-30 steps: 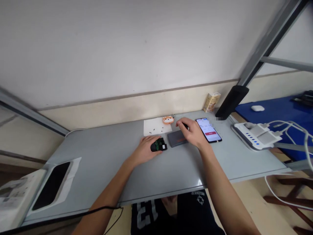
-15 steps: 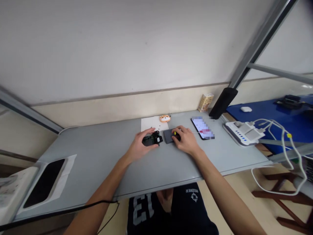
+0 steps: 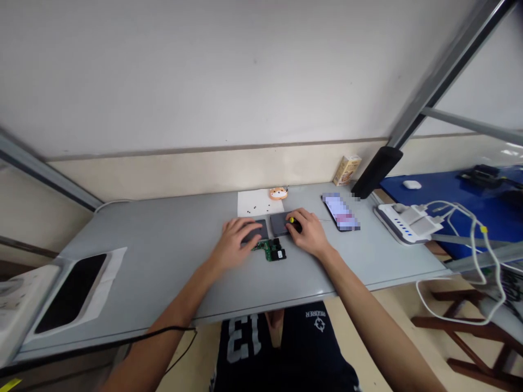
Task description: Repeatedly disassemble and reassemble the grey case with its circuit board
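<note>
My left hand is curled round the left end of a dark grey casing half, its thumb on the near side and fingers over the top. Just in front of this casing lies a green circuit board with black parts and a white label. My right hand is closed round a small screwdriver with a yellow end. Its thin shaft points right, toward a phone. A second dark grey casing half lies by the right fingertips, partly covered by them.
Behind the casing, white paper holds several tiny dark screws and an orange animal-face case. A lit phone, small box, black cylinder and power strip stand right. A dark tablet-like device lies left.
The circuit board has come out of the casing in my left hand and now lies on the table nearer me. My right hand has stayed almost in place with the screwdriver.
</note>
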`<state>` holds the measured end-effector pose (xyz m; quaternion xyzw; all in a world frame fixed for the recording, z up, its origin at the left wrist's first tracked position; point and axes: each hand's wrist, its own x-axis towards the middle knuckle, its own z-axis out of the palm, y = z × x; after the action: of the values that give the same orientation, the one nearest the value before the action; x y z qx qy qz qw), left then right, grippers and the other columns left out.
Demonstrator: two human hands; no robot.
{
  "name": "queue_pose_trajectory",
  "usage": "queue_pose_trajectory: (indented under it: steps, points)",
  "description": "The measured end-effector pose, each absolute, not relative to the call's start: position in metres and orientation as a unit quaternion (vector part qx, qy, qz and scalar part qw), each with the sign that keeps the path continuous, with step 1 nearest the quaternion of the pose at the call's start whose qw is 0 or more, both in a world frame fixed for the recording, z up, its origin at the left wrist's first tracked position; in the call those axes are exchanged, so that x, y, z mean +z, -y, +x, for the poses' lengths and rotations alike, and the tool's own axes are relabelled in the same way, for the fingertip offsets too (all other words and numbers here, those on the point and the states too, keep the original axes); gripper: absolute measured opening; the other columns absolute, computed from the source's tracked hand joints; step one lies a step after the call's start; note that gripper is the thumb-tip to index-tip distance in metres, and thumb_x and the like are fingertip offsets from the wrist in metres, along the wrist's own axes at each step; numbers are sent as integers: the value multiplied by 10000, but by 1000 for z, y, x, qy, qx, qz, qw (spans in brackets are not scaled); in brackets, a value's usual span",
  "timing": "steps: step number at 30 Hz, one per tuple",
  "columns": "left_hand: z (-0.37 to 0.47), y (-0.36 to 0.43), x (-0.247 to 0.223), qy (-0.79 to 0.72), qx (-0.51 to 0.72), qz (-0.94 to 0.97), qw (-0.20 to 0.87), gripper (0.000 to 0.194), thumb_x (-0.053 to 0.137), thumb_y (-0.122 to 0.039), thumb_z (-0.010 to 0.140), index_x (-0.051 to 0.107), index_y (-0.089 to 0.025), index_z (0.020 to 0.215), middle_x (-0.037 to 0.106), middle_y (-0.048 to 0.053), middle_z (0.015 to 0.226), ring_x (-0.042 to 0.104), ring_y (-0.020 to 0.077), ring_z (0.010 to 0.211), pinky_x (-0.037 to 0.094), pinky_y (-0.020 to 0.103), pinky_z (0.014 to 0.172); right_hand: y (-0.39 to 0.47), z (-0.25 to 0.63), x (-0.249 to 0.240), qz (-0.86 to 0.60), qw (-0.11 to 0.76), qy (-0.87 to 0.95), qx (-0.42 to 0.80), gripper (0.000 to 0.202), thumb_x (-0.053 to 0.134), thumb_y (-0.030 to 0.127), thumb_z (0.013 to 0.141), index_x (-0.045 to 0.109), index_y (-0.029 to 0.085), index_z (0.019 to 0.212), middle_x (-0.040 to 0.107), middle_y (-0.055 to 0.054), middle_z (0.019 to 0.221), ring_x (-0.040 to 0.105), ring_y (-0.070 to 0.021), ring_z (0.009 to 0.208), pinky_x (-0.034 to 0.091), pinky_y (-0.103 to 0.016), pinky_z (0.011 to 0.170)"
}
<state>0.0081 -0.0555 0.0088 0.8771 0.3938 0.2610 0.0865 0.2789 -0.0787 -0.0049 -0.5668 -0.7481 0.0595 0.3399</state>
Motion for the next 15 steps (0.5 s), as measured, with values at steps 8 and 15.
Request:
queue_pose_trajectory:
  steps: [8,15]
  points:
    - [-25,23,-10,-459,285,821,185,251,487,-360,1001,687,-209,1015,685,43,932,608,186,842,477,333,830,77,276,-10,-592,340,729,46,194,524,216,955,679,237,1069,674,-85,1154,655,-243,963,442,-396,877]
    - [-21,19,-18,-506,311,777,210,227,534,-357,966,703,-215,1023,692,34,956,597,170,835,473,303,805,78,274,-9,-585,337,735,57,188,524,235,973,687,238,1067,670,-85,1173,663,-238,988,448,-394,881]
